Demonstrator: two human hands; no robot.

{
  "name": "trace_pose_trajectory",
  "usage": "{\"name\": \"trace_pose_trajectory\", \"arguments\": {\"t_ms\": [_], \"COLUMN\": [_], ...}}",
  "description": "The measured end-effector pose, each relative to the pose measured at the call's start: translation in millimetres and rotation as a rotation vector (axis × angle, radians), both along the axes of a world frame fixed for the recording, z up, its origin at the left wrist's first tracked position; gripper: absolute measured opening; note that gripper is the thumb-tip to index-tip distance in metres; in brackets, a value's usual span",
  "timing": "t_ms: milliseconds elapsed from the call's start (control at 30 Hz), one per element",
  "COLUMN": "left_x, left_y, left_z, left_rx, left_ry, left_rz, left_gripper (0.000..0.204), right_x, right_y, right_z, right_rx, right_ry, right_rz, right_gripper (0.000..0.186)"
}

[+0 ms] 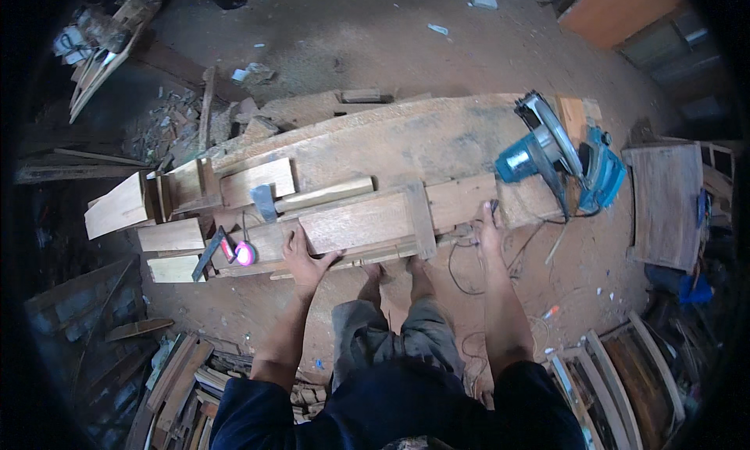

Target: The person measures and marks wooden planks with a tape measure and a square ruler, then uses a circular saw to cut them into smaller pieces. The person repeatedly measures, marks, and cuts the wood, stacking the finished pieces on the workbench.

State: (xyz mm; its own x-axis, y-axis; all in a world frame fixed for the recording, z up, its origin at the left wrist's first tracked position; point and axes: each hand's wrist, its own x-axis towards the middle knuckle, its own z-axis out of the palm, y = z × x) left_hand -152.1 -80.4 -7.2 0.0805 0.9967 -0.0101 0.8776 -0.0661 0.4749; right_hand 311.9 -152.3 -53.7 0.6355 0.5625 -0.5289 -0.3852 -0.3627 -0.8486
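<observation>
A long pale board (pixel 355 225) lies along the near side of the wooden bench, crossed near its right end by a short dark wood strip (pixel 421 219). My left hand (pixel 305 258) rests on the board's left end, fingers spread over the top and thumb along the near edge. Further right, my right hand (pixel 490 230) is at the near edge of another board piece (pixel 461 202), fingers closed around a small dark item too small to name. Behind the long board lies a hatchet-like tool (pixel 324 194) with a wooden handle and grey metal head.
A teal circular saw (pixel 539 153) sits at the bench's right end, its cord hanging near my right arm. Left of my left hand are a pink tape measure (pixel 245 253) and a try square (pixel 208 255). Wood offcuts (pixel 117 208) crowd the left end; stacked timber (pixel 617 380) stands behind right.
</observation>
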Motion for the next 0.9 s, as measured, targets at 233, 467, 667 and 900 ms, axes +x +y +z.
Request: {"name": "trace_pose_trajectory", "arguments": {"t_ms": [233, 467, 667, 900], "left_x": [-3, -6, -2, 1], "left_y": [0, -1, 0, -1], "left_z": [-2, -4, 0, -6], "left_rx": [0.034, 0.071, 0.067, 0.11], "left_ry": [0.064, 0.026, 0.042, 0.07], "left_rz": [-0.014, -0.007, -0.025, -0.088], "left_gripper": [0.119, 0.116, 0.117, 0.121], "right_x": [-14, -11, -11, 13], "right_y": [14, 12, 8, -20], "right_z": [35, 37, 24, 62], "right_rx": [-0.056, -0.042, 0.009, -0.27], "right_ry": [0.156, 0.165, 0.116, -0.439], "right_rz": [-0.06, 0.026, -0.052, -0.011], "right_gripper": [0.043, 0.035, 0.028, 0.037]}}
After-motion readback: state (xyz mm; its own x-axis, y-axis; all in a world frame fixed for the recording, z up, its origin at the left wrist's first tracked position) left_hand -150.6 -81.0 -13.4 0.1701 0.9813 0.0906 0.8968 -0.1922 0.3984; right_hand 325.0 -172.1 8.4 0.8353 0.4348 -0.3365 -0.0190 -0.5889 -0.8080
